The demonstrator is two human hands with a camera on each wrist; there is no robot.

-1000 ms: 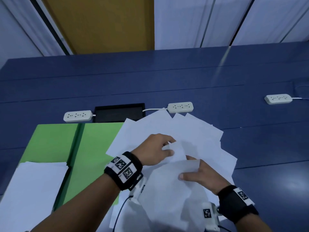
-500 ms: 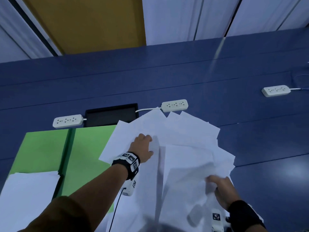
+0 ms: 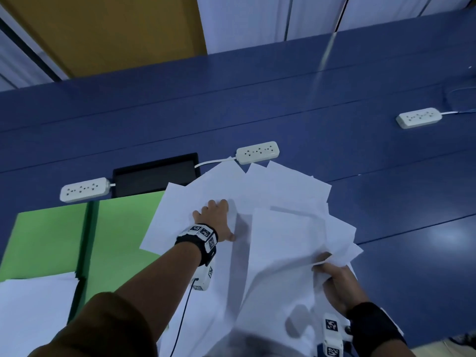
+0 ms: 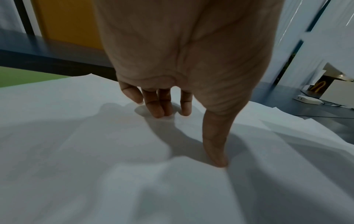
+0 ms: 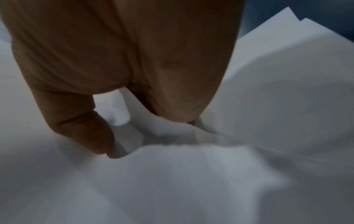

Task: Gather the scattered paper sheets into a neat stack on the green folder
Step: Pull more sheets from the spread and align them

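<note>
Paper sheets (image 3: 278, 202), white and fanned loosely, sprawl at my twelve o'clock, their left corner overlapping the flat green folder (image 3: 121, 228) at ten. I see my left hand (image 3: 215, 220) pressing them with straight fingers; my right hand (image 3: 337, 287) pinches a lifted edge.

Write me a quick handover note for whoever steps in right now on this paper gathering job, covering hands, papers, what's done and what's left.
Left hand: flat, fingers pressing on the fanned paper sheets.
Right hand: pinching the right edge of the lifted sheets near you.
Green folder: open on the left of the blue table; the loose sheets overlap only its right edge. A white pile lies on its near left corner.
Done: sheets partly drawn together.
Left: square them up and move them onto the folder.
</note>
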